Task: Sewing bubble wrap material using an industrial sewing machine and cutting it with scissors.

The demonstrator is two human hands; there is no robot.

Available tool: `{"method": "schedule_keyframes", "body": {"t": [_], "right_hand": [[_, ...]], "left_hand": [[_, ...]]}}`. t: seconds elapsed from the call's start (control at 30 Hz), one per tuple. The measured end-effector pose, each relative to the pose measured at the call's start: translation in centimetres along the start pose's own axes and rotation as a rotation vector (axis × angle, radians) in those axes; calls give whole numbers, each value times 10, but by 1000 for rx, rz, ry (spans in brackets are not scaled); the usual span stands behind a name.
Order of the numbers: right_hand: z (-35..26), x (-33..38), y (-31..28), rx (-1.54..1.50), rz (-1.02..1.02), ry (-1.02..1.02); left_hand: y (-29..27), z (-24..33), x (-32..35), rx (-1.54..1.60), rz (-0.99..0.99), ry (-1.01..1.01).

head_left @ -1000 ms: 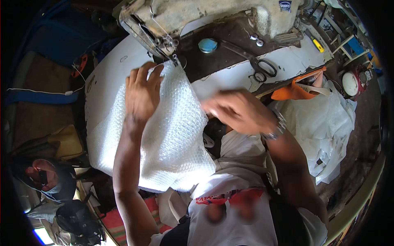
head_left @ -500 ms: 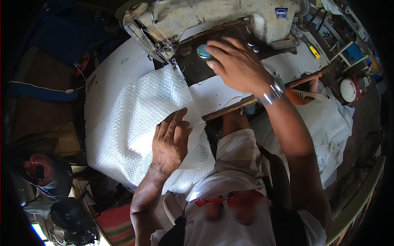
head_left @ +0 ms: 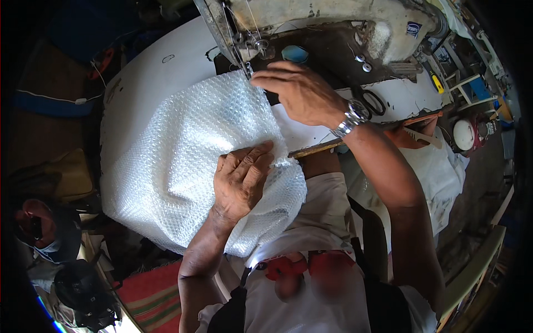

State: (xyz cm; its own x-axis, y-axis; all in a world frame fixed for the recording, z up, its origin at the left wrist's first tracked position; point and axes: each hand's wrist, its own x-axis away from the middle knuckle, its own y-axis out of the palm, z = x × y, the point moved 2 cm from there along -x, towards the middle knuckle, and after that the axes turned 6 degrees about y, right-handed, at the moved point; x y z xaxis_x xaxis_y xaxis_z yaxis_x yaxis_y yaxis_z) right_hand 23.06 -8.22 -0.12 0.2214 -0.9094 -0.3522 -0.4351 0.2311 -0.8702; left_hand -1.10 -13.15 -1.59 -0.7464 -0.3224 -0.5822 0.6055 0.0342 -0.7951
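A sheet of clear bubble wrap drapes over the white tabletop and hangs toward my lap. Its upper corner lies at the needle and presser foot of an old sewing machine. My left hand is closed on the wrap near its right edge, fingers bent together. My right hand, with a metal watch on the wrist, reaches in just right of the presser foot. Its fingers are stretched out, and I see nothing held in them. Behind these fingers, a round teal object rests on the dark machine bed.
Black-handled scissors lie right of my right wrist. Small white bobbins sit on the machine bed, and a yellow cutter lies farther right. White sheeting hangs below the table's right side. A chair back stands at lower right.
My right hand has moved left from beside the round teal object toward the presser foot, uncovering the scissors. My left hand's fingers have drawn closer together at the wrap's edge. The view has shifted slightly.
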Motion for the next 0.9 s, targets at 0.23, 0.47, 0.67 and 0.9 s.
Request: {"method": "schedule_keyframes", "body": {"t": [0.23,0.47,0.67,0.9], "right_hand": [[-4,-6,19,176,-39,-1],[-4,20,-5,-383,-39,-29],[17,28,-18,-581,144,98],[1,38,-8,-286,134,-82]], "left_hand": [[3,-14,5,49,79,4],[-25,-16,3,550,191,-529],[-27,-12,-7,604,146,-416],[-13,20,-30,-65,-170,-35]]}}
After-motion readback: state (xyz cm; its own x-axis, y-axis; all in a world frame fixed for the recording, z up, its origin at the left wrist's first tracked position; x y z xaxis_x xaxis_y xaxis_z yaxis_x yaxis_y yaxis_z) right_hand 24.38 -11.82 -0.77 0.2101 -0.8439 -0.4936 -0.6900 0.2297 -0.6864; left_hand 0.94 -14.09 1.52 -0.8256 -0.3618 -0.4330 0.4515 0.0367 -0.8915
